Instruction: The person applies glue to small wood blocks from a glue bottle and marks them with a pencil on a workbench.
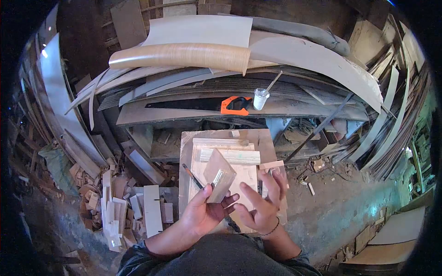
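My left hand is closed around a small angled wooden piece, with pale flat faces and a shiny edge, held tilted above the work board. To its right, my right hand is raised with its fingers spread and nothing visible in them. Below both hands lies a light wooden board on a larger brownish board. Across its far part rests a pale wooden strip. A thin dark tool with an orange part lies left of my left hand. Partly behind my right fingers is a small wood piece.
On the bench beyond lie a handsaw with an orange handle and a white cup with a stick in it. A curled wood-grain sheet tops stacked panels. Wood offcuts cover the floor at left; long strips lean at right.
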Demonstrator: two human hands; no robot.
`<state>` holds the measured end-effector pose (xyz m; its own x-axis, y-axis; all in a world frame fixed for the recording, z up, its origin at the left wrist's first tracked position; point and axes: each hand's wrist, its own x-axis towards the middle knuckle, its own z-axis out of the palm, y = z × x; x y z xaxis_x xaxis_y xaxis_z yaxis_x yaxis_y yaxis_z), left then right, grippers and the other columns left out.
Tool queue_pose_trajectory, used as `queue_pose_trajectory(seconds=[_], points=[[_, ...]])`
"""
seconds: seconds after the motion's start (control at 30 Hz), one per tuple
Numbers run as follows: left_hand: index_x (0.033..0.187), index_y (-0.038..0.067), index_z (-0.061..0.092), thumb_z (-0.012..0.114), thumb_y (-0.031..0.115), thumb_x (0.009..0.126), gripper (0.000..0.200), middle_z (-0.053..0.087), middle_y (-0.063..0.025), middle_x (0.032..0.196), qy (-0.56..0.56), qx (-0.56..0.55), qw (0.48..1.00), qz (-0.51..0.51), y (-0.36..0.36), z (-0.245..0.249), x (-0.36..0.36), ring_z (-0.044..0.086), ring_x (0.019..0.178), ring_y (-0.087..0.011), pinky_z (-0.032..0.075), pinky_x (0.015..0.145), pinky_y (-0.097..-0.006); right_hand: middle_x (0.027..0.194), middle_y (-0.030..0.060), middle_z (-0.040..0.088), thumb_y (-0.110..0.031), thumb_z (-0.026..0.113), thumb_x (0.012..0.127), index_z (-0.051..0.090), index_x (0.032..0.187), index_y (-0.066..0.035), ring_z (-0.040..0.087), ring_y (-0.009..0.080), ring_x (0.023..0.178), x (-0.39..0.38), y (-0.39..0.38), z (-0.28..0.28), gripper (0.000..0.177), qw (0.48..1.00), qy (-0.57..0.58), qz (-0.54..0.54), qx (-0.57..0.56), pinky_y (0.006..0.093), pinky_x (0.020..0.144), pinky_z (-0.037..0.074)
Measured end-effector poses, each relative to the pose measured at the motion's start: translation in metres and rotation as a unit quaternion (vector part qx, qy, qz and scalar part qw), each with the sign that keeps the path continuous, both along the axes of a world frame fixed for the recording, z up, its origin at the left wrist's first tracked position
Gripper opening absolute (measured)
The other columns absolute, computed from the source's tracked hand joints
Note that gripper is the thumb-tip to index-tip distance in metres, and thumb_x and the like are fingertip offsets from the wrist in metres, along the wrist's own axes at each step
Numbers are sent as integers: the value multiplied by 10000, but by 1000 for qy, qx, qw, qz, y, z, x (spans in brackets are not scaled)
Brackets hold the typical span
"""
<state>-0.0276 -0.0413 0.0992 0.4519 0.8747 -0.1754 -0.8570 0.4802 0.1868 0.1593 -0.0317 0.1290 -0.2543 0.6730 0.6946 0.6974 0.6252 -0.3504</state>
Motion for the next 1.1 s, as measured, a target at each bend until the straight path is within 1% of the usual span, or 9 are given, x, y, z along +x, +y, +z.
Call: queue_pose_trajectory(seconds=[0.13,0.3,0.53,0.63,0.77,0.87,1.0,1.03,1.1], points=[[1328,114,514,555,488,960,526,627,-115,1153,39,-42,998,26,-6,15,3,519,1236,-346,391,1063,-536,1438,121,462,-453,765,763,702,1211,-243,288,381,1380,-19,-1,-3,500,999,-37,36,-6,587,1137,157],[1312,86,523,502,523,973,553,626,-116,1156,-73,22,997,12,-1,-13,-4,508,1245,-317,370,1104,-534,1390,136,481,-476,781,727,761,1021,-257,329,357,1334,-13,-5,-32,367,986,-44,149,55,539,1138,192],[1218,23,577,471,553,977,592,630,-98,1156,-34,15,999,20,-5,0,-4,536,1211,-303,375,1111,-489,1392,165,511,-437,763,741,768,1028,-222,330,378,1361,-23,-3,-25,358,991,-28,128,2,516,1139,210],[1216,22,579,474,564,970,604,630,-96,1160,-120,27,992,22,2,-14,-5,546,1199,-300,365,1121,-496,1402,176,510,-395,752,745,766,1049,-210,364,380,1344,-15,5,-38,356,984,18,179,8,504,1137,217],[1267,63,553,497,561,960,588,628,-90,1170,-89,29,995,22,2,-21,-5,539,1216,-299,344,1138,-506,1399,166,514,-345,774,721,756,1082,-231,390,379,1326,-22,1,-28,379,990,49,127,-41,507,1134,225],[1317,86,516,514,545,955,585,618,-95,1195,-75,7,997,22,-3,-19,-5,526,1237,-301,343,1138,-508,1381,159,519,-291,807,697,744,1107,-268,403,369,1311,-29,2,-34,415,994,-18,102,31,524,1115,243],[1365,92,471,528,525,952,601,602,-103,1226,-66,18,997,25,-6,-15,1,517,1251,-318,339,1137,-515,1306,73,548,-243,835,696,735,1055,-292,410,334,1266,-36,-3,-38,375,998,50,27,39,555,1107,209],[1375,91,460,532,520,952,607,597,-105,1233,-64,28,997,26,-7,-14,2,513,1256,-324,337,1136,-519,1248,56,561,-244,841,690,742,980,-274,415,332,1253,-35,-1,-36,309,998,47,30,22,562,1102,209],[1370,94,471,558,500,945,594,609,-104,1220,-23,7,999,29,-7,2,3,509,1260,-339,339,1131,-516,1269,82,542,-258,857,671,715,1046,-230,409,352,1260,-35,3,-32,403,997,66,37,13,569,1096,222]])
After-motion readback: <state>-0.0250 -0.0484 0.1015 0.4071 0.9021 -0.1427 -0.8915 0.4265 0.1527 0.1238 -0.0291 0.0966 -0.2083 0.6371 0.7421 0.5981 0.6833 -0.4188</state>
